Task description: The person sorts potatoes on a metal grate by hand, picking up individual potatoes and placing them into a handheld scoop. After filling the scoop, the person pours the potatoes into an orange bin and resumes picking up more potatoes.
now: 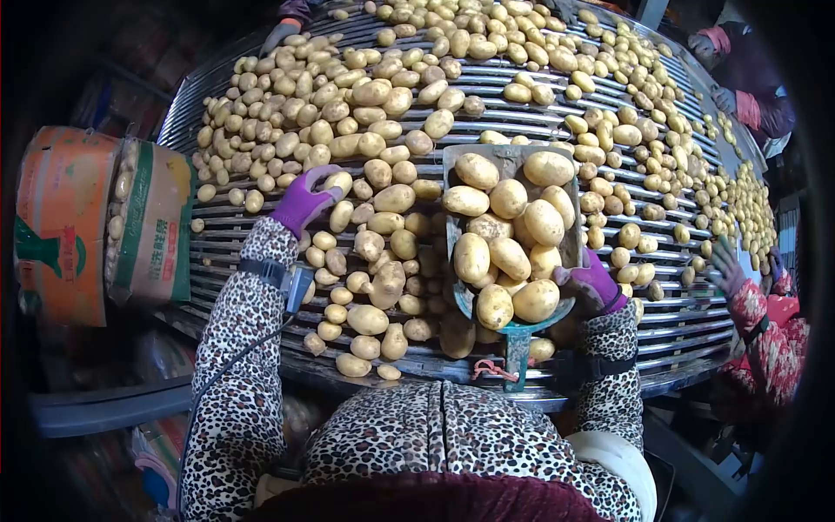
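Note:
My left hand (304, 200), in a purple glove, has its fingers curled round a yellow potato (339, 184) at the left of the pile. Just right of it, more potatoes (394, 198) of mixed sizes lie on the metal bars. A scoop (517, 355) with a teal front rim and handle rests in front of me, heaped with large potatoes (509, 199). My right hand (597, 283), also purple-gloved, grips the scoop's right side near its front corner; some fingertips are hidden behind the wall. A pink tie hangs at the handle.
Potatoes cover much of the slatted metal sorting table (670, 326). At the left stand an orange carton (68, 217) and a green-and-brown carton (156, 226) holding potatoes. Other people's hands work at the far left, far right and right edges, including a gloved hand (727, 265).

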The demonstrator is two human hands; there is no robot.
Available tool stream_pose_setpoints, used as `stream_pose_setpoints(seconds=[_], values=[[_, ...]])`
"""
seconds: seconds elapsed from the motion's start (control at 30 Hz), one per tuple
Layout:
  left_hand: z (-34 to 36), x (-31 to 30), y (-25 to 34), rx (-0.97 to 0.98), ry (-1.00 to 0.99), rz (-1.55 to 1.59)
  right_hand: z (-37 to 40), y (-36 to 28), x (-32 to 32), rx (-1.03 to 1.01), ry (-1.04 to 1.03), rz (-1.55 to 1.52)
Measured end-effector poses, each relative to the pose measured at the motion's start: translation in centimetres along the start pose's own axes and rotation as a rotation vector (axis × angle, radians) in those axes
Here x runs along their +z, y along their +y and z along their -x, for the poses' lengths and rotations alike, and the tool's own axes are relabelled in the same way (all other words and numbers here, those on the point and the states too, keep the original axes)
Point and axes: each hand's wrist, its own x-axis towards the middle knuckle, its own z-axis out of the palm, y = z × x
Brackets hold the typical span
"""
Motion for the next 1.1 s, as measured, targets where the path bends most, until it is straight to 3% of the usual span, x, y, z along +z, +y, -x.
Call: stream_pose_setpoints(seconds=[0.03,0.13,0.27,0.47,0.5,0.6,0.67,0.73,0.9,0.97,1.03,1.1], values=[[0.6,0.1,0.4,0.056,-0.003,0.125,0.1,-0.1,0.2,0.007,0.006,0.006],[2.7,0.8,2.2,0.241,-0.009,0.113,0.0,-0.2,0.3,0.02,0.019,0.026],[3.5,2.0,3.9,0.529,0.005,-0.156,0.2,-0.2,0.4,0.025,0.031,0.042],[4.9,4.6,5.5,0.616,-0.071,-0.151,0.7,-1.3,0.6,0.082,0.071,0.112],[5.7,4.7,6.8,0.54,-0.119,-0.096,0.5,-0.7,0.4,0.041,0.054,0.086],[5.8,2.8,6.1,0.143,0.067,0.259,0.4,-0.4,0.4,0.017,0.04,0.05],[4.0,0.7,0.8,0.239,0.123,-0.066,0.4,-0.1,0.3,0.012,0.049,0.051],[4.5,0.7,1.3,0.304,0.051,-0.655,0.1,0.5,-0.1,-0.018,0.069,0.067],[5.1,3.5,3.8,0.21,-0.046,-0.987,0.5,-0.6,-0.3,0.074,0.089,0.173],[5.3,4.4,2.9,0.244,0.03,-1.089,0.5,-0.7,-0.5,0.084,0.085,0.193],[5.3,5.2,1.9,0.301,0.122,-1.192,-0.2,0.5,-0.5,-0.072,-0.011,0.044],[4.6,5.8,1.5,0.192,0.13,-1.178,-0.2,0.7,-0.7,-0.049,-0.013,0.028]])
